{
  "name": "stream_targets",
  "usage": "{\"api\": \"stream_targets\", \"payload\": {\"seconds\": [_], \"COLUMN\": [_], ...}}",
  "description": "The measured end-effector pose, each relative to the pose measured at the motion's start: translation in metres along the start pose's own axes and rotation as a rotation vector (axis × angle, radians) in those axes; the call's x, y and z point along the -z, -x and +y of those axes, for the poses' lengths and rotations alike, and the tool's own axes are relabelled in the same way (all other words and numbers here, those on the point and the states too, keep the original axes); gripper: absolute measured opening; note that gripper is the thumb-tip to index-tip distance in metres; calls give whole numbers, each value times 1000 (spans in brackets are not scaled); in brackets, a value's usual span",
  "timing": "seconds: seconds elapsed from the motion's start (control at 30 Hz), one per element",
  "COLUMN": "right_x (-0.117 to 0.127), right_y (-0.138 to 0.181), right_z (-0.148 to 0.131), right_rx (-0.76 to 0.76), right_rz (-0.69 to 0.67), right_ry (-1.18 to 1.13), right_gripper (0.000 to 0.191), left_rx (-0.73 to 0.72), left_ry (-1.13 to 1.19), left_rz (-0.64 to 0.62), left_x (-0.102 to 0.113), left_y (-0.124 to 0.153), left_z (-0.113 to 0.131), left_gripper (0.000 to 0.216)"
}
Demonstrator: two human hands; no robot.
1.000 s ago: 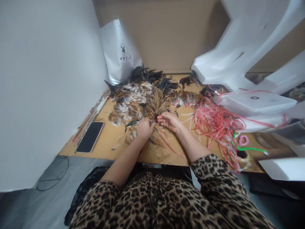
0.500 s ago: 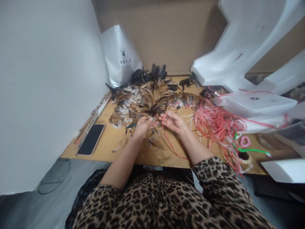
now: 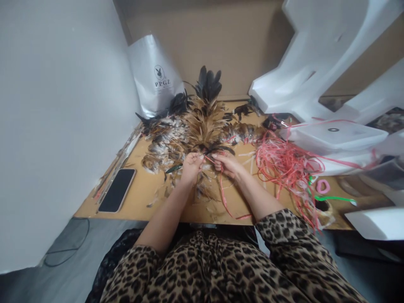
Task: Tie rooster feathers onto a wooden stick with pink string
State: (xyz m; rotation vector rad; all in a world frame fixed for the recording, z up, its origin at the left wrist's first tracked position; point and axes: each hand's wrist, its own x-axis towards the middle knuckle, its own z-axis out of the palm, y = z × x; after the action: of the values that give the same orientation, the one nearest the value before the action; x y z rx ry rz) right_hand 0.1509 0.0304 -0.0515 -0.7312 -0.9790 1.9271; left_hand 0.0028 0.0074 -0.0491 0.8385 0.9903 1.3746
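A bundle of brown feathers with black tips (image 3: pixel 205 120) points away from me, its base at my fingertips. My left hand (image 3: pixel 192 168) is closed in a pinch at that base, at one end of a short taut stretch of red plastic string. On the other side, my right hand (image 3: pixel 227 165) pinches the same red plastic string (image 3: pixel 223 194), whose loose tail hangs down to the table's front edge. Whether the left fingers also grip the quills is hidden. Dark feathers (image 3: pixel 222 149) arch over my right fingertips.
Loose brown and white feathers (image 3: pixel 164 143) lie to the left, near a phone (image 3: pixel 117 190). On the right are a tangle of red string (image 3: pixel 280 158), a pink ring (image 3: pixel 322 186) and white moulded pieces (image 3: pixel 334 136). A silvery bag (image 3: pixel 154 84) stands behind.
My fingers have closed into pinches, and the red string is now drawn tight between my hands. The feather bundle stands out straighter and further back. The view has shifted slightly.
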Motion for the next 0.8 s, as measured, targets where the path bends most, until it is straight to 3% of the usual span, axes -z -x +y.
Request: {"api": "stream_targets", "payload": {"seconds": [0.17,0.43,0.63,0.8], "right_x": [-1,-5,-3,-4], "right_y": [0,-1,-1,-2], "right_z": [6,5,4,3], "right_rx": [31,65,147,169], "right_rz": [122,377,387,385], "right_ry": [103,197,321,343], "right_gripper": [46,45,30,37], "left_rx": [50,85,103,76], "left_ry": [-41,-35,-44,-96], "left_rz": [17,-60,-75,-105], "left_x": [-5,-7,-9,-9], "left_y": [0,2,5,8], "left_z": [-2,-4,-4,-7], "left_gripper": [45,43,42,35]}}
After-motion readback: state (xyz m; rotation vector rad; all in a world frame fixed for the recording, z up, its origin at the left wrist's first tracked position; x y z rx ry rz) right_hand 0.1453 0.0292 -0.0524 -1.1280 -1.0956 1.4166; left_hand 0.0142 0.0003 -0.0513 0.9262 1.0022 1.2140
